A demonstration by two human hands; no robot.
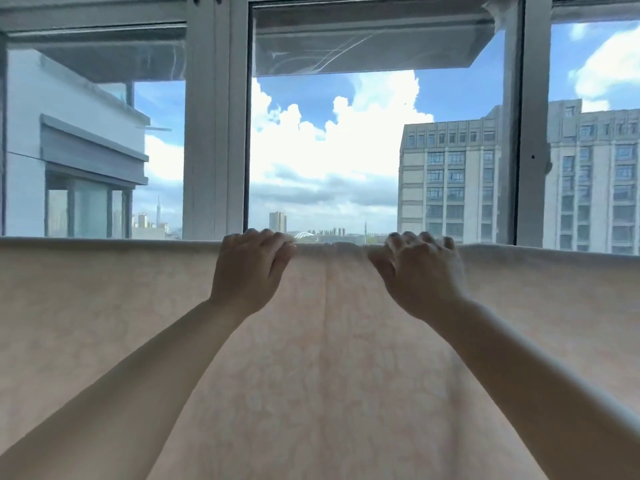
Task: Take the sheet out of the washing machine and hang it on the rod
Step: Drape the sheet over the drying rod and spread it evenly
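Head view: left hand (250, 268) and right hand (420, 271) curl fingers over the sheet (329, 358) top fold, likely evening its drape along the hidden rod.

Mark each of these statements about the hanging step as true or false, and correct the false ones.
1. The pale peach patterned sheet is draped over a horizontal line in front of the window. True.
2. Both hands are at the sheet's top edge. True: left hand, right hand.
3. The left hand hangs at the person's side. False: its fingers curl over the top edge.
4. The sheet lies bunched on the floor. False: it hangs spread wide.
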